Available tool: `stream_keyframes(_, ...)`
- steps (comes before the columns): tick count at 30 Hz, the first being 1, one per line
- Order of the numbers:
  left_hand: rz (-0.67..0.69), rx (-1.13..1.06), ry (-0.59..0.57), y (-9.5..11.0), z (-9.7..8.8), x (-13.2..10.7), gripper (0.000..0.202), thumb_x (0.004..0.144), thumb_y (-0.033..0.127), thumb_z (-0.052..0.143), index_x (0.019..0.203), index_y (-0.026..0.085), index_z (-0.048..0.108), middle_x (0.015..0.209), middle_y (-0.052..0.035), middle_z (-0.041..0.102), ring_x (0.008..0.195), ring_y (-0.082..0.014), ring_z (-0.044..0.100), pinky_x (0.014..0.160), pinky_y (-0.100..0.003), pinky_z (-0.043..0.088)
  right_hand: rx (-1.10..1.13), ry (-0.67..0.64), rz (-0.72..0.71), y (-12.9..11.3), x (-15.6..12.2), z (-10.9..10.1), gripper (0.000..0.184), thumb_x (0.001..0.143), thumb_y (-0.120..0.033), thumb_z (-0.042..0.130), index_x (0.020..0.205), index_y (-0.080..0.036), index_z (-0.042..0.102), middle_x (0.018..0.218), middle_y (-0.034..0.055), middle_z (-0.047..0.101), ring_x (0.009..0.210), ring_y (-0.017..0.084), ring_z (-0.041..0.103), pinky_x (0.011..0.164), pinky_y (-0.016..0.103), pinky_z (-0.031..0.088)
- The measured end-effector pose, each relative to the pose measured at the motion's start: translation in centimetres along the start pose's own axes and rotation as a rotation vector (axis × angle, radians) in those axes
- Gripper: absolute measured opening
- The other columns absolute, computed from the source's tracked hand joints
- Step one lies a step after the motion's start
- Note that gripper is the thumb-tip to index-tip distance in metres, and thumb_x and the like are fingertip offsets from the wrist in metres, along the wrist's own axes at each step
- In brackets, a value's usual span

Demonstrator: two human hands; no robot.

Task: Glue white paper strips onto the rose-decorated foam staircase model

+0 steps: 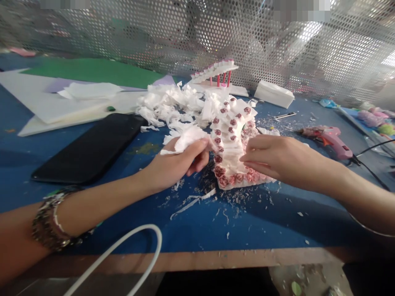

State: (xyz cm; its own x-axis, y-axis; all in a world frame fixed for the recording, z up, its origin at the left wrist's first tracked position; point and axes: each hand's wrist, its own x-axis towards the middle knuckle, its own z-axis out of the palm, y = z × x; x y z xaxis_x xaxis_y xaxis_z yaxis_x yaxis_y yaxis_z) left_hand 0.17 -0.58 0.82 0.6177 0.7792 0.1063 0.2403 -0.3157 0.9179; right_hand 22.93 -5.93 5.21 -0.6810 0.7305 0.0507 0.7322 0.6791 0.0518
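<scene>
One left hand (pixel 182 162) is pinching one crumpled white tissue (pixel 191 137). One white model edged with pink rosettes (pixel 232 155) is standing on the blue desk (pixel 191 232), between both hands. One right hand (pixel 274 154) is curling at its side, grip unclear. One pink glue gun (pixel 336 142) is lying rightward.

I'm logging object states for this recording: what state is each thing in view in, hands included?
Left hand: closed on white tissue, which is crumpled.
Right hand: fingers bent at the rose-trimmed model; grip unclear.
Rose-trimmed model: partly hidden by the right hand.
Tissue heap: loose, crumpled.
Black device: flat, face dark.
Glue gun: lying down; power state unclear.
White cable: looped.
</scene>
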Motion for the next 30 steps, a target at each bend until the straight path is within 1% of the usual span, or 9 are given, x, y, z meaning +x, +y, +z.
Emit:
stream_keyframes(9,-0.008,-0.153,-0.062,0.0,0.2,0.5,0.021,0.092,0.023,0.028,0.098,0.019,0.047,0.052,0.006,0.053,0.033,-0.0039,0.041,0.037,-0.016,0.033,0.025,-0.001,0.012,0.8,-0.4,0.7,0.026,0.09,-0.022,0.037,0.099,-0.018,0.061,0.087,0.0055,0.057,0.075,0.011,0.053,0.064,0.025,0.04)
stream_keyframes(13,0.047,-0.137,-0.071,0.2,-0.1,0.5,0.02,0.088,0.018,0.029,0.075,0.018,0.044,0.065,0.0026,0.054,0.04,-0.0041,0.043,0.047,-0.02,0.038,0.007,0.007,0.017,0.9,-0.7,0.3,0.028,0.091,-0.021,0.035,0.104,-0.019,0.06,0.091,0.0055,0.058,0.08,0.012,0.055,0.066,0.025,0.042)
stream_keyframes(16,0.122,0.032,-0.104,0.8,-0.9,0.2,0.025,0.081,0.013,0.027,0.057,0.018,0.032,0.056,0.0017,0.044,0.046,-0.0072,0.04,0.05,-0.024,0.036,0.015,0.028,0.013,0.9,-1.3,-0.8,0.029,0.091,-0.024,0.034,0.103,-0.02,0.06,0.093,0.0046,0.06,0.083,0.012,0.056,0.07,0.026,0.043)
stream_keyframes(19,0.286,0.415,-0.205,1.9,-1.7,-0.6,0.029,0.081,0.023,0.027,0.052,0.018,0.032,0.049,0.0009,0.038,0.046,-0.0102,0.034,0.049,-0.027,0.028,0.055,0.141,0.067,1.5,-3.0,-2.2,0.025,0.09,-0.026,0.039,0.1,-0.022,0.061,0.095,0.0022,0.061,0.082,0.009,0.057,0.071,0.023,0.043)
stream_keyframes(21,0.299,0.717,-0.362,2.6,-1.6,-1.5,0.034,0.078,0.037,0.04,0.051,0.018,0.039,0.05,0.0005,0.042,0.045,-0.0106,0.035,0.046,-0.027,0.023,0.021,0.237,0.183,2.5,-4.8,-2.9,0.021,0.088,-0.028,0.043,0.097,-0.023,0.062,0.095,0.0002,0.063,0.084,0.009,0.058,0.073,0.022,0.043)
stream_keyframes(23,0.159,0.999,-0.52,3.0,-0.9,-2.5,0.035,0.073,0.048,0.055,0.057,0.018,0.053,0.053,-0.001,0.054,0.045,-0.0133,0.044,0.047,-0.027,0.019,-0.101,0.308,0.367,4.0,-7.2,-3.1,0.021,0.086,-0.033,0.045,0.091,-0.024,0.063,0.095,-0.0005,0.066,0.088,0.012,0.06,0.074,0.023,0.044)
stream_keyframes(24,0.113,1.075,-0.552,3.0,-0.5,-2.9,0.029,0.072,0.047,0.058,0.064,0.019,0.059,0.058,-0.0018,0.059,0.047,-0.015,0.048,0.047,-0.027,0.02,-0.154,0.321,0.459,4.8,-8.4,-3.0,0.023,0.085,-0.036,0.044,0.091,-0.024,0.063,0.096,-0.0005,0.066,0.087,0.013,0.06,0.072,0.024,0.044)
stream_keyframes(27,0.105,1.177,-0.621,2.8,0.7,-3.4,0.008,0.078,0.024,0.057,0.076,0.022,0.065,0.069,-0.0011,0.066,0.056,-0.0179,0.057,0.05,-0.028,0.024,-0.369,0.164,0.755,7.4,-11.6,-2.0,0.035,0.084,-0.049,0.035,0.087,-0.025,0.061,0.091,0.0013,0.066,0.078,0.019,0.06,0.061,0.03,0.041)
stream_keyframes(30,0.166,1.188,-0.681,2.4,0.9,-3.1,0.022,0.074,0.003,0.054,0.074,0.022,0.065,0.068,0.0014,0.066,0.056,-0.0151,0.058,0.052,-0.028,0.026,-0.434,-0.055,1.01,9.9,-13.6,-0.3,0.041,0.079,-0.059,0.034,0.084,-0.026,0.058,0.088,0.0032,0.064,0.075,0.023,0.057,0.058,0.032,0.036)
